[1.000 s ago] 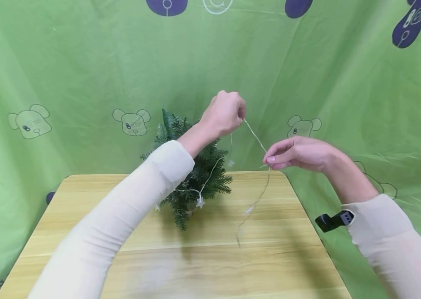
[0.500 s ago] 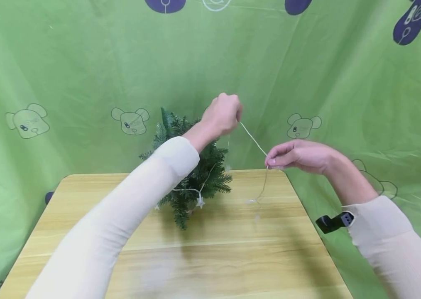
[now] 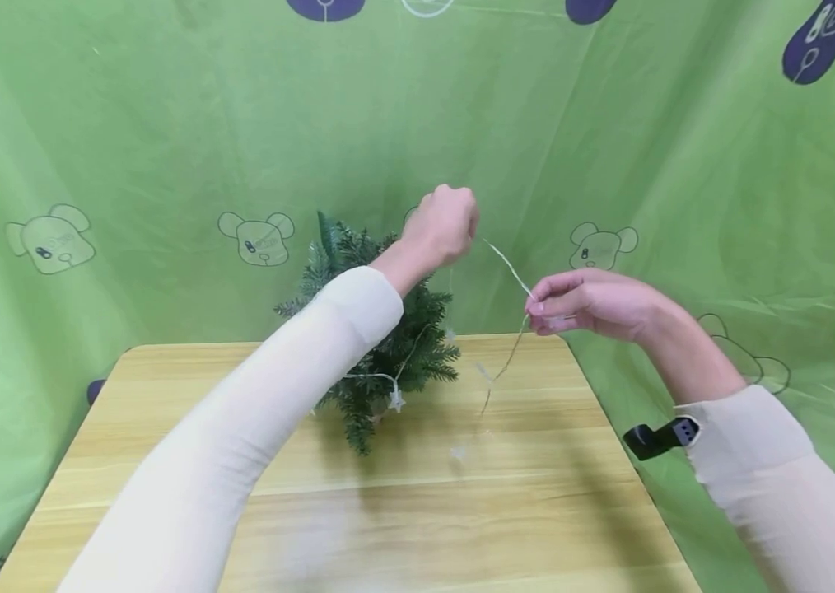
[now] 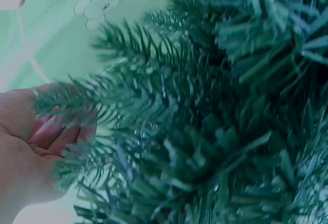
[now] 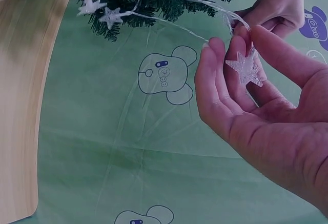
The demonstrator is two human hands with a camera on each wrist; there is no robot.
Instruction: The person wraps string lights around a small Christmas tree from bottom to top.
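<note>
A small artificial Christmas tree [image 3: 417, 354] stands at the table's far side, partly behind my left forearm. A string light [image 3: 510, 267] with clear star bulbs runs between my hands. Beside the tree's upper right, my left hand [image 3: 438, 224] holds the wire in curled fingers; branches partly cover that hand in the left wrist view. Further right, my right hand [image 3: 595, 305] pinches the same wire between thumb and fingers. A star bulb [image 5: 246, 69] hangs in front of its fingers in the right wrist view. Below, the loose wire dangles over the table. Another star bulb [image 3: 396, 400] hangs on the tree's front.
The wooden table [image 3: 462, 527] spans the lower middle of the head view. Green printed cloth [image 3: 165, 123] hangs behind it and at the sides. A black device [image 3: 658, 439] is attached at my right cuff.
My left hand has shifted slightly left beside the tree. The dangling wire below my right hand has swung left. Both hands keep hold of the string light.
</note>
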